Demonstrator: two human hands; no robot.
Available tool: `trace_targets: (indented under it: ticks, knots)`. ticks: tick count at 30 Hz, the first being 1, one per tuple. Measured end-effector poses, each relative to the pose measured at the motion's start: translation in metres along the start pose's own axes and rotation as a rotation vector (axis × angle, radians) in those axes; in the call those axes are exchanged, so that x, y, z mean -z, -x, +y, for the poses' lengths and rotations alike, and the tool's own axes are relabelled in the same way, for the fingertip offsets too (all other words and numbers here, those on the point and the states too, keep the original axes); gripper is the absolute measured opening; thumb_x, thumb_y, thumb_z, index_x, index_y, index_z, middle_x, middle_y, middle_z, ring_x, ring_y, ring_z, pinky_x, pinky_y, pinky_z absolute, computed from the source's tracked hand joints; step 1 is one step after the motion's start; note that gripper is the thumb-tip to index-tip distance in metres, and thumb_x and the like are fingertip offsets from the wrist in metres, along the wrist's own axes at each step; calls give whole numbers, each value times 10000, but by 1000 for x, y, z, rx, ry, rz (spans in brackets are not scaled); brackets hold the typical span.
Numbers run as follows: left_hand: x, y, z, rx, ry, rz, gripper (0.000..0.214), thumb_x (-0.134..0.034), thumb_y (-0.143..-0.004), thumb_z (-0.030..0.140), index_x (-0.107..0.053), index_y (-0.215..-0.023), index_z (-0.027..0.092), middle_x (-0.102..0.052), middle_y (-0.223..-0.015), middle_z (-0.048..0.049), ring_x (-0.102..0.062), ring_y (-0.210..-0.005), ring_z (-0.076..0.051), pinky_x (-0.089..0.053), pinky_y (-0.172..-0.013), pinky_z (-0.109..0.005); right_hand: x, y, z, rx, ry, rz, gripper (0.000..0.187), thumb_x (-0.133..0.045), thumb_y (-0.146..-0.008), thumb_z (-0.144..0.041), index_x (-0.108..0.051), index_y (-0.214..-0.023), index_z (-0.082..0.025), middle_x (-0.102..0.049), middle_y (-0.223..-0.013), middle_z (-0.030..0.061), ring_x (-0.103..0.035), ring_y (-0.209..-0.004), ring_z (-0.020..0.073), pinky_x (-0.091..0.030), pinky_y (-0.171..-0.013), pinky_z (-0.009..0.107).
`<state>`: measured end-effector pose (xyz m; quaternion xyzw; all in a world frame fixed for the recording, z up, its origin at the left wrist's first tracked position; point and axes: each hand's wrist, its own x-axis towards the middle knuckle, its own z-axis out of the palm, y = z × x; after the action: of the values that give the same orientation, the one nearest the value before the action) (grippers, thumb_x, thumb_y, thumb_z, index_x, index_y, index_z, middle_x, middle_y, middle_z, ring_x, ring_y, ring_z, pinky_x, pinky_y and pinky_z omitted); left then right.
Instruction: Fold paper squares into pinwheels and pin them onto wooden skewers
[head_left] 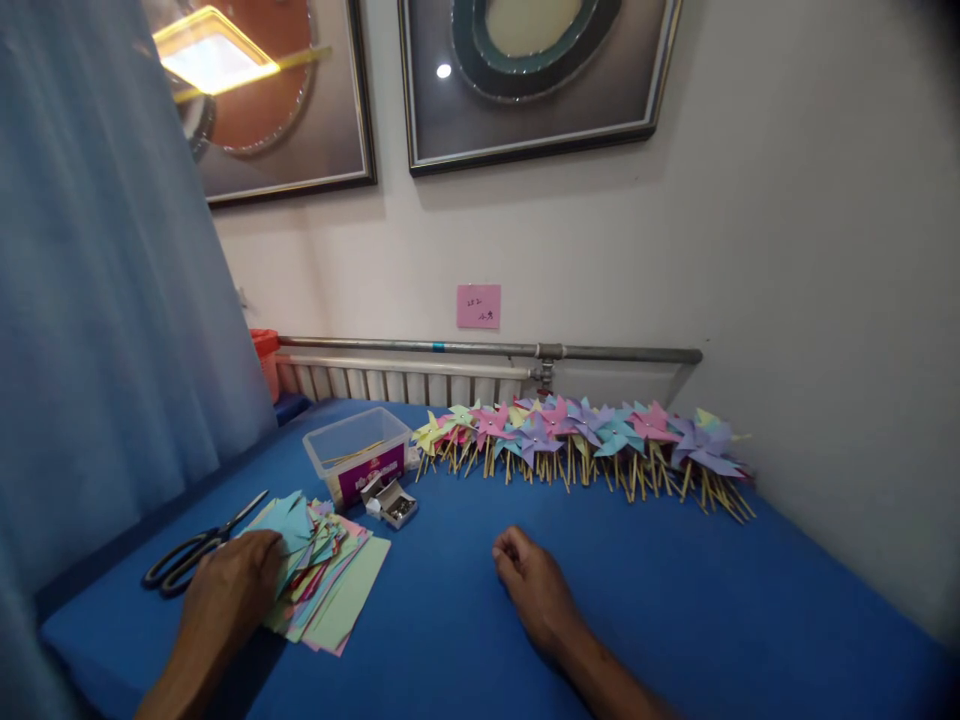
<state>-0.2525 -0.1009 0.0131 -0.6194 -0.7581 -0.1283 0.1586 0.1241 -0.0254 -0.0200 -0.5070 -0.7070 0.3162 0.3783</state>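
My left hand [238, 578] is over a loose stack of coloured paper [341, 590]. Its fingers are closed at the edge of a light-blue cut paper piece [291, 520] on top of the stack. Black-handled scissors [196, 552] lie just left of that hand, blades pointing away. My right hand [534, 590] rests on the blue-covered table [450, 640] with its fingers curled in, and nothing shows in it. Beyond the hands, a row of paper pinwheels [536, 440] on thin wooden sticks lies along the back of the table.
Behind the paper stands a clear plastic tub [358, 450] with a few sticks inside. A small open box [390, 502] of metal pins sits against its front. A blue curtain [120, 280] hangs at left. A radiator [405, 380] and pipe run along the wall.
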Motion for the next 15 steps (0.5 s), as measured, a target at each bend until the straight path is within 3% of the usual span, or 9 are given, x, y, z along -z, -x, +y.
trace_targets:
  ticks: [2, 7, 11, 15]
  knots:
    - [-2, 1, -2, -12, -16, -1, 410, -335, -935, 291, -699, -780, 184, -748, -885, -105, -675, -851, -259, -441, -827, -368, 0, 1, -1, 1, 2, -1, 130, -452, -885, -273, -522, -786, -227, -513, -605, -48, -469, -560, 139, -309, -563, 248]
    - [-6, 2, -6, 13, 27, 72, 347, -462, -859, 315, -705, -1062, 171, -698, -1230, -127, -631, -1136, -292, -456, -941, -380, 1, 2, -2, 13, 31, 25, 123, -471, -880, -257, -546, -790, -219, -556, -622, -37, -494, -572, 141, -311, -571, 251]
    - [-5, 2, -9, 14, 71, 33, 350, -436, -876, 314, -719, -1036, 185, -745, -1127, -103, -675, -1040, -282, -470, -919, -381, 1, 2, -3, 22, 39, 21, 127, -479, -882, -250, -550, -782, -218, -563, -622, -36, -507, -580, 141, -308, -574, 249]
    - [-1, 2, -10, 3, 102, 35, 366, -399, -908, 353, -732, -884, 204, -766, -1005, -95, -698, -947, -272, -487, -867, -366, 1, 2, -3, 11, 33, 16, 124, -474, -883, -231, -547, -783, -221, -558, -622, -38, -507, -580, 140, -304, -576, 247]
